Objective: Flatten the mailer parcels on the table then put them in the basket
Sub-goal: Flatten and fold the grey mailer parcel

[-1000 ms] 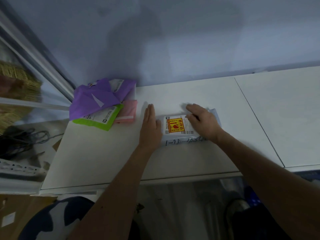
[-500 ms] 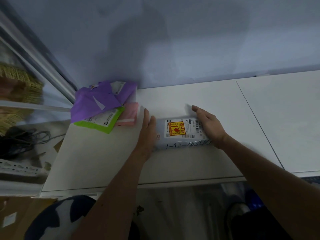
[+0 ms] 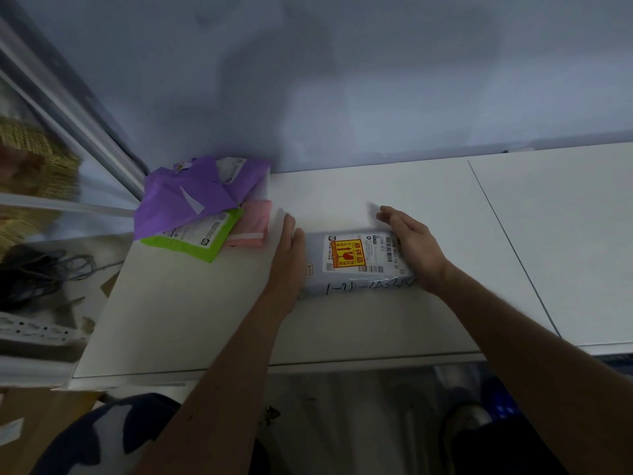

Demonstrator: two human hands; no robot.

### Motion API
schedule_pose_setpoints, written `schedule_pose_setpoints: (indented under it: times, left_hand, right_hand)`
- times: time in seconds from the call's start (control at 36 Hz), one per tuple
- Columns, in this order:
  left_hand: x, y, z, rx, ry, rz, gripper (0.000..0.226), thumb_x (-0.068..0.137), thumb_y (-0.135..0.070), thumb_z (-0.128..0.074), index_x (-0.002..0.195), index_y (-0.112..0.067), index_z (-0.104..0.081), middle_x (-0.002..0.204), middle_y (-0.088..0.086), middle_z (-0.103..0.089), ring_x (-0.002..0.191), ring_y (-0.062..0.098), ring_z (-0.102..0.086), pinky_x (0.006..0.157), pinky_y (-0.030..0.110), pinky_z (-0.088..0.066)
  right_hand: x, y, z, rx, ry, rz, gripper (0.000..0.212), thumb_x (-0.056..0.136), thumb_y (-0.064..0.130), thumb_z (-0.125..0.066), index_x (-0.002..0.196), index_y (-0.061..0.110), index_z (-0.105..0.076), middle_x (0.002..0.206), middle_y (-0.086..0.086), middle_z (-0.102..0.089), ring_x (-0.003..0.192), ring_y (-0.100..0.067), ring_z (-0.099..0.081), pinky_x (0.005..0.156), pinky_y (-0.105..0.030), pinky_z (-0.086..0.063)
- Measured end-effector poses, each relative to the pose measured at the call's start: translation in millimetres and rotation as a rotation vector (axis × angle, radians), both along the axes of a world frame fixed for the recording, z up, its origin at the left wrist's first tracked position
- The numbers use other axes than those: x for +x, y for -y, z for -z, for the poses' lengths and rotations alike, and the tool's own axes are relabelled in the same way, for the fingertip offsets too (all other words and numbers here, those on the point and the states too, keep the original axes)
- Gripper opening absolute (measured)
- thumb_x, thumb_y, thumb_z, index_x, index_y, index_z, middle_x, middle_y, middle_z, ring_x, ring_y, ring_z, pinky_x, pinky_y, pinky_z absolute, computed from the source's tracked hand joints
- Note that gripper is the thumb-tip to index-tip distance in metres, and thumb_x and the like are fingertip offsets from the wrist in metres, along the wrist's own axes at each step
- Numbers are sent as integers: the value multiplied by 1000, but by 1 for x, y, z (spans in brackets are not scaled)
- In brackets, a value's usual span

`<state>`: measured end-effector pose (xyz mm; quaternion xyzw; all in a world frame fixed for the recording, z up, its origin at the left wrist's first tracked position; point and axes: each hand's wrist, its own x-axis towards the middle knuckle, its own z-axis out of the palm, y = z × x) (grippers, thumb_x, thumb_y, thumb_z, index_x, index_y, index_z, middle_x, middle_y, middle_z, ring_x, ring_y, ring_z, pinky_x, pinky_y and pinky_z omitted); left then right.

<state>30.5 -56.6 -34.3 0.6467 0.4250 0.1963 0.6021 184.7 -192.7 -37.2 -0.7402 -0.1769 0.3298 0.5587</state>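
- I am pressing the white mailer parcel (image 3: 356, 269), which is lying near the middle of the white table (image 3: 191, 313), closer to its near edge than to the wall. Its shipping label (image 3: 363, 252) is facing up, and a handwritten line is running along its near side.
- My left hand (image 3: 287, 255) is set flat, fingers straight, against the parcel's left end. My right hand (image 3: 411, 245) is lying with straight fingers over the right end, covering the label's edge. Neither hand is curling round anything, so I am only squeezing the parcel between my palms.
- The parcel is looking thick rather than flat. I am judging that pushing inward from the ends is more likely to bulge it upward than flatten it.
- If one palm is pushing harder, the smooth film could be skidding out sideways, or toward the near edge and off the table.
- The yellow-and-red mark is looking like a fragile warning, though I am not reading it clearly. Heavy pressing from above could be crushing the contents or splitting a seam.
- Just left of my left fingertips, the pink mailer (image 3: 251, 224), green mailer (image 3: 191, 241) and crumpled purple mailer (image 3: 185, 197) are piled at the far left corner. A sweep that way could be knocking them off.
- The basket is not showing, so I am risking a blind carry.
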Motion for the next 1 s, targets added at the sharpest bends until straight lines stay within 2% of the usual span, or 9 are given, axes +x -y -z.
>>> schedule_pose_setpoints:
  times: [0.11,0.17,0.22,0.33,0.42,0.53,0.64,0.75,1.0]
  left_hand:
    - [6,-7,-10,169,-49,-13,30,104,-22,-33,126,-12,-51,118,-16,-53,101,-22,-45,91,17,-27]
    - [14,-13,-12,298,-189,88,43,103,-29,-39,141,-11,-42,146,-1,-42,134,3,-35,103,17,-21]
    - [20,-14,-21,513,-332,329,50,99,-36,-45,143,-11,-41,154,3,-32,142,15,-26,113,24,-15]
    - [27,-13,-33,590,-313,841,32,91,-29,-62,118,-12,-62,126,5,-56,119,21,-52,102,36,-39]
    - [24,-20,-28,673,-487,1007,65,69,-52,-71,122,-20,-53,121,-2,-56,110,19,-55,93,37,-45]
    - [23,-12,-16,905,-607,960,91,58,-58,-77,133,-18,-43,124,-2,-53,112,18,-51,96,33,-41]
    - [24,-2,-4,1103,-612,893,87,64,-51,-76,132,-10,-40,126,4,-50,116,22,-49,102,32,-36]
    - [24,-5,-4,1038,-623,847,85,59,-51,-78,128,-16,-42,124,1,-52,114,21,-50,99,32,-36]
    - [7,-30,-12,938,-732,878,86,56,-53,-77,127,-22,-38,121,-1,-48,109,18,-47,90,34,-35]
  right_hand:
    - [7,-5,-8,-40,-111,-26,30,100,28,-45,126,23,-60,125,-1,-64,96,-18,-66,85,-36,-57]
    - [11,-8,-15,-209,116,-163,41,96,39,-49,135,25,-53,129,2,-60,102,-19,-64,96,-40,-51]
    - [7,-13,-25,-329,410,-335,56,94,47,-52,143,23,-43,136,4,-53,110,-20,-61,102,-36,-45]
    - [-1,-28,-42,-467,730,-706,73,88,53,-56,149,20,-32,147,-4,-45,134,-22,-42,111,-35,-32]
    - [-6,-28,-46,-651,690,-916,87,84,58,-60,152,24,-19,149,-3,-40,137,-24,-36,115,-39,-24]
    - [-10,-33,-30,-723,798,-937,116,68,68,-66,153,23,-3,155,-2,-25,145,-24,-18,119,-46,-8]
    - [-20,-35,-18,-692,938,-874,113,64,69,-67,149,16,-15,144,-5,-38,133,-27,-35,115,-42,-21]
    - [-22,-29,-9,-645,1050,-816,100,62,63,-69,141,18,-26,132,-3,-45,119,-26,-43,105,-39,-29]
    - [5,-7,-14,-679,978,-823,101,61,62,-71,143,30,-21,130,2,-43,120,-23,-40,107,-39,-26]
